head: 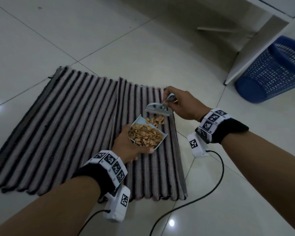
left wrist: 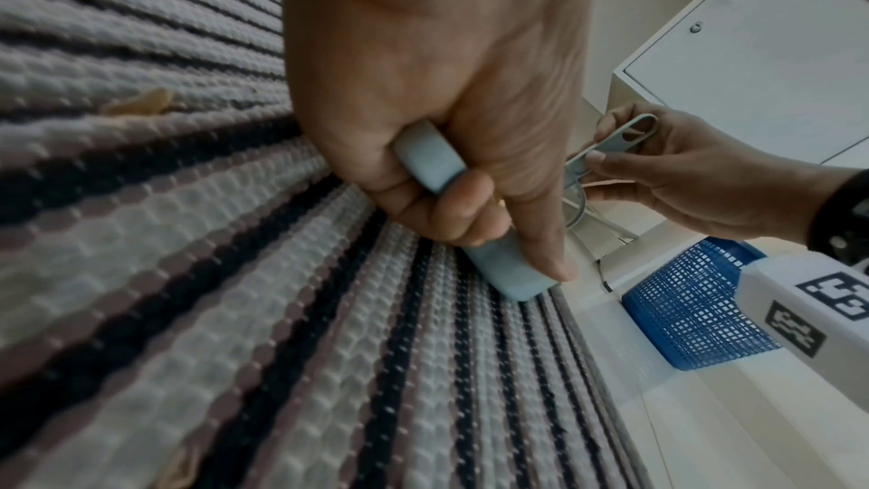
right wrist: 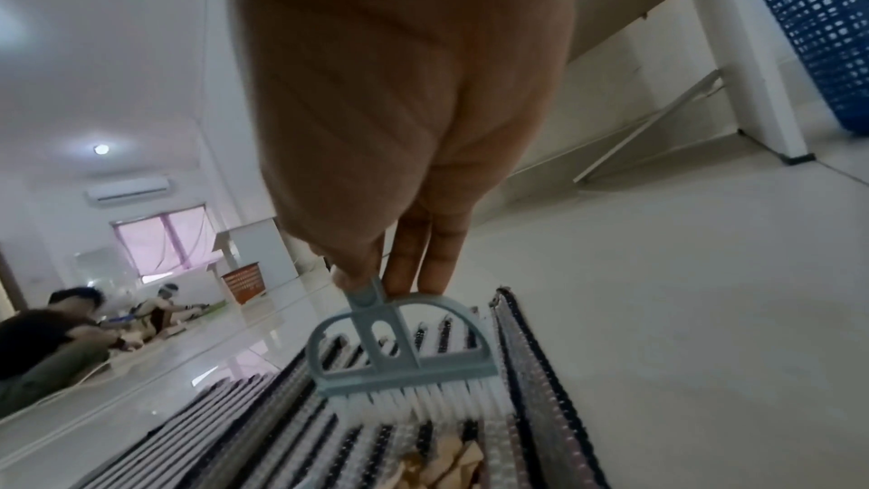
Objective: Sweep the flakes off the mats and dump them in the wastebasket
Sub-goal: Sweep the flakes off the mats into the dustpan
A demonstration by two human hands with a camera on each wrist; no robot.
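Observation:
Two striped mats (head: 61, 126) lie side by side on the tiled floor. My left hand (head: 126, 147) grips the handle (left wrist: 430, 162) of a pale blue dustpan (head: 161, 139) heaped with tan flakes (head: 146, 135); its mouth rests on the right mat (head: 167, 167). A small pile of flakes (head: 156, 120) lies just beyond the pan's lip. My right hand (head: 180, 103) pinches the handle of a small grey-blue brush (head: 157, 109), whose white bristles (right wrist: 423, 404) stand on the mat behind that pile. One stray flake (left wrist: 138, 103) lies on the mat by my left hand.
A blue mesh wastebasket (head: 272, 70) stands at the right, behind a white furniture panel (head: 255, 48). Wrist-camera cables (head: 194, 200) trail over the floor near me. In the right wrist view, people (right wrist: 56, 333) sit on the floor far off, beside an orange basket (right wrist: 244, 283).

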